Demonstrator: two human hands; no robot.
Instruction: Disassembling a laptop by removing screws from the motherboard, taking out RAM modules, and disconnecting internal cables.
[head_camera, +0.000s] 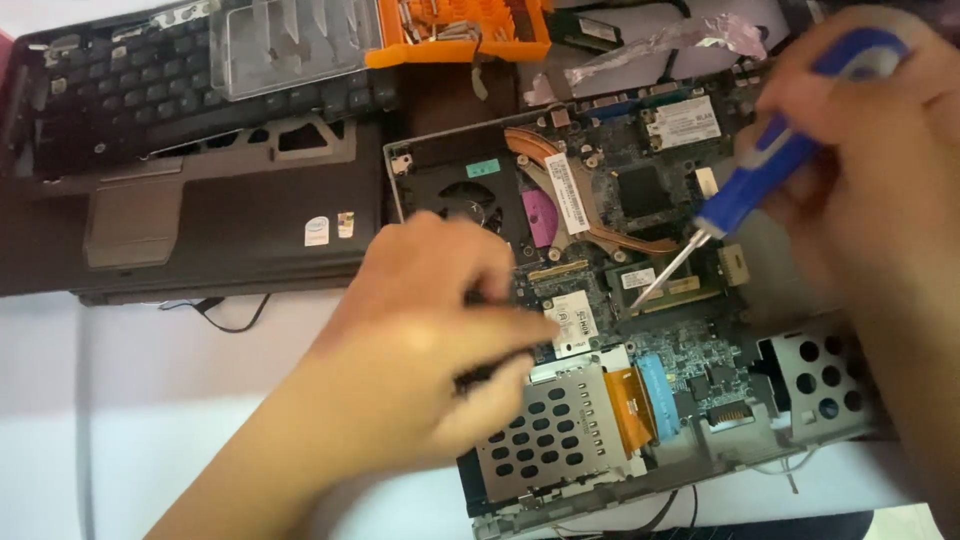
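At far left of the white surface, a removed laptop top cover with its touchpad is lying flat; a black keyboard is sitting just behind it, toward the back edge. A clear plastic tray is resting on the keyboard's right end, and an orange parts case is touching the tray's right side.

Centre: the left hand is pressing down on the front-left part of the opened laptop base, fingers curled and pinching a small dark item I cannot identify, so the grip is narrow and closed. A fan is showing just behind the knuckles, with a copper heat pipe running right from it. A perforated metal bay is sitting just right of the thumb, toward the front edge, with an orange ribbon cable beside it.

Right side: the right hand is wrapping tightly round a blue-handled screwdriver, grip fully closed on the handle. The shaft is angling down-left, tip touching the board near a memory module. A second perforated bracket is sitting at the base's front-right corner.
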